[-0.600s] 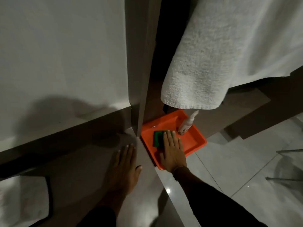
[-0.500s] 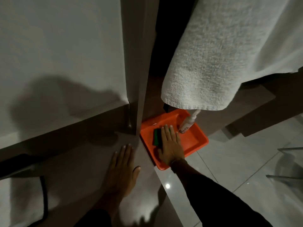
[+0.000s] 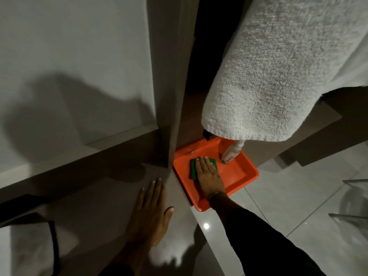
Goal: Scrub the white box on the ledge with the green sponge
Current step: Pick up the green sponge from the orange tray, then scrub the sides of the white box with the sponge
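The green sponge (image 3: 192, 170) lies in an orange tray (image 3: 242, 170) on the floor, beside the ledge's corner. My right hand (image 3: 209, 177) rests flat on top of the sponge with fingers straight, covering most of it; no grip shows. My left hand (image 3: 149, 214) is spread flat on the glossy ledge (image 3: 95, 204), holding nothing. A white object with a dark edge (image 3: 23, 251), possibly the white box, sits on the ledge at the lower left, partly cut off by the frame.
A white bottle (image 3: 231, 154) leans in the tray's far corner. A thick white towel (image 3: 278, 66) hangs over the tray. A wall corner post (image 3: 171, 96) rises by the tray. Pale floor tiles (image 3: 298, 196) and metal legs (image 3: 354, 216) lie right.
My right hand slid forward over the sponge and now covers more of it. My left hand stays flat on the ledge. The view has shifted slightly.
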`<state>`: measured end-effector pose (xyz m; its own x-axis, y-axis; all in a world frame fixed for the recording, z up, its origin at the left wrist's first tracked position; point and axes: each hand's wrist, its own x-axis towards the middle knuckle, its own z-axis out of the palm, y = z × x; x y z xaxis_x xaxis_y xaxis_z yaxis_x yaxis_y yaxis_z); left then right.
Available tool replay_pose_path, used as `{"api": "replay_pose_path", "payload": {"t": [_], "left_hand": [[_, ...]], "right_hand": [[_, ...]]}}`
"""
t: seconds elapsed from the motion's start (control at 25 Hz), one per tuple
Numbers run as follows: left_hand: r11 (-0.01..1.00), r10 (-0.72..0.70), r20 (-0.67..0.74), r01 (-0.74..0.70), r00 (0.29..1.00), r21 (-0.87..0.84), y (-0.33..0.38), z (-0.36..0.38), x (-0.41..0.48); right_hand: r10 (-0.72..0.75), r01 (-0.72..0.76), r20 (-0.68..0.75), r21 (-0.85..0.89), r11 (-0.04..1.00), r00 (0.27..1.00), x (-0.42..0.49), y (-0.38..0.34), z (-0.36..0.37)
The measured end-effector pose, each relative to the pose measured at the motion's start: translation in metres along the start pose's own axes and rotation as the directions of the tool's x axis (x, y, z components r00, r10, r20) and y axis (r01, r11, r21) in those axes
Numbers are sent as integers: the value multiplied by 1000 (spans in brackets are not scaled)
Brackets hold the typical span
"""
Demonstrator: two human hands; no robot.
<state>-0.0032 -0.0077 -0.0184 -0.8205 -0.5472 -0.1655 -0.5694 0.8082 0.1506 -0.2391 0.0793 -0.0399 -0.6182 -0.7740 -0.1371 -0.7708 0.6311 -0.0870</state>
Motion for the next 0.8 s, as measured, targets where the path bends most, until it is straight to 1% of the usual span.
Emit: {"api": "replay_pose_path", "payload": {"t": [0.12,0.2,0.32,0.44,0.48,0.52,0.6,0.68,0.76,0.8], "left_hand": [[1000,12,7,-12,1000,-1,2,-19,-11],[999,40,-30,-40,999,0,2,-36,-31],[996,47,-85,-53,995,-67,-17,-78,-75],[997,-17,-186,3,982,-74,-56,-122,-140],[994,-45,-227,21,973,-105,-71,-131,-163],[984,-80,-256,36,963,-172,-88,-135,-183],[935,-196,-315,80,929,-346,-131,-140,-227],[847,-355,-353,138,866,-513,-170,-140,-258],[703,-509,-287,199,811,-683,-204,-136,-273],[618,-565,-224,227,795,-753,-218,-133,-274]], "right_hand": [[4,-4,-37,-22,1000,999,-23,-9,-18],[22,-24,-74,-32,999,997,-46,-16,-33],[34,-30,-95,39,999,995,-92,-52,-70],[-17,32,-127,115,993,992,-143,-109,-106],[-29,51,-146,144,988,989,-158,-128,-115],[-44,74,-163,177,981,986,-170,-147,-122],[-99,138,-177,228,964,979,-190,-195,-133],[-160,205,-183,257,944,970,-202,-241,-139],[-220,269,-196,273,924,956,-205,-281,-143],[-250,297,-194,272,915,949,-205,-298,-144]]}}
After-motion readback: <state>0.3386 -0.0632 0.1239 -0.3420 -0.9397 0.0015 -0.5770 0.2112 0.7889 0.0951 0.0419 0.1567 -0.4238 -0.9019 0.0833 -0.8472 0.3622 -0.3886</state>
